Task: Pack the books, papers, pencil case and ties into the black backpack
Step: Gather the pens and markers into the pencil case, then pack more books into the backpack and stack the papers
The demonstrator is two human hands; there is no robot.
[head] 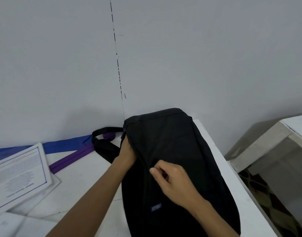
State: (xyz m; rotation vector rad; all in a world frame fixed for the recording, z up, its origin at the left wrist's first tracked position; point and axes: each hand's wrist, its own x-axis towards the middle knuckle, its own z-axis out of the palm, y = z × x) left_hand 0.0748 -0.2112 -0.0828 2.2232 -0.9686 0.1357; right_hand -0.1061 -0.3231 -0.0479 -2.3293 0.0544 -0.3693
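Left hand grips the side edge of the black backpack; right hand pinches its front seam. Papers and ties lie leftward.

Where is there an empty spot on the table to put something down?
Bare white table lies between the papers and the black backpack, though the left arm crosses it. A thin strip runs along the backpack's right side. The back left is crowded: blue tie, purple tie and backpack strap bunch together.
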